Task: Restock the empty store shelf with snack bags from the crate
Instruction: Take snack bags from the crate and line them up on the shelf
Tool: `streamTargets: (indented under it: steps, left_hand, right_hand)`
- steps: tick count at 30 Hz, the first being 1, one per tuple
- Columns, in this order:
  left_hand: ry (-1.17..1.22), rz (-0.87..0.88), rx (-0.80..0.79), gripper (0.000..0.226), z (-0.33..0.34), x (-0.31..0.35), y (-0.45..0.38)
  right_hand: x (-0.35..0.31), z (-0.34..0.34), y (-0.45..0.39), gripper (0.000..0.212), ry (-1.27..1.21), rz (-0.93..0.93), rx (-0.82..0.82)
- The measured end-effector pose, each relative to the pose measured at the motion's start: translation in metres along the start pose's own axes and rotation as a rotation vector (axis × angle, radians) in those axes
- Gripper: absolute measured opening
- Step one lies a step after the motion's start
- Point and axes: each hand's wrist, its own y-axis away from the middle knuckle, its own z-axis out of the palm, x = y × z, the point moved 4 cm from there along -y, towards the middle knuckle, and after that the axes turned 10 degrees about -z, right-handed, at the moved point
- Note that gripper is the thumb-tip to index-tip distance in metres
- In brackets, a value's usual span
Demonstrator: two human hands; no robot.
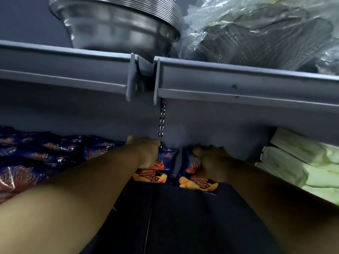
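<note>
Under the upper shelf (pixel 238 79), left hand (pixel 146 153) and right hand (pixel 211 162) each grip a bag (pixel 161 173) — two more join the pile (pixel 45 153) already stocked; crate unseen, remainder unknown.

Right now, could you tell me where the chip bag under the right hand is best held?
Grip the chip bag by its upper part, coming from the shelf's open front, as the right hand does. The bag stands upright against the back wall, with a second bag just left, so the front and top are the sides open to fingers.
</note>
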Motion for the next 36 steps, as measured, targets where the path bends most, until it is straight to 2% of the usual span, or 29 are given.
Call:
streamTargets:
  steps: [16, 21, 26, 36]
  left_hand:
    - [-0.059, -0.015, -0.011, 0.062, 0.01, 0.002, -0.021]
    - [-0.071, -0.004, 0.058, 0.057, 0.014, 0.004, -0.019]
    - [0.019, 0.013, 0.135, 0.054, 0.009, 0.004, -0.014]
    - [0.045, 0.062, 0.071, 0.046, 0.008, 0.0, -0.017]
  right_hand:
    - [-0.007, 0.018, -0.036, 0.086, 0.063, -0.046, 0.032]
    - [-0.009, 0.025, -0.036, 0.078, 0.099, 0.012, 0.071]
    - [-0.01, 0.027, -0.031, 0.085, 0.182, 0.083, 0.09]
    - [-0.011, 0.022, -0.03, 0.075, 0.039, 0.107, 0.11]
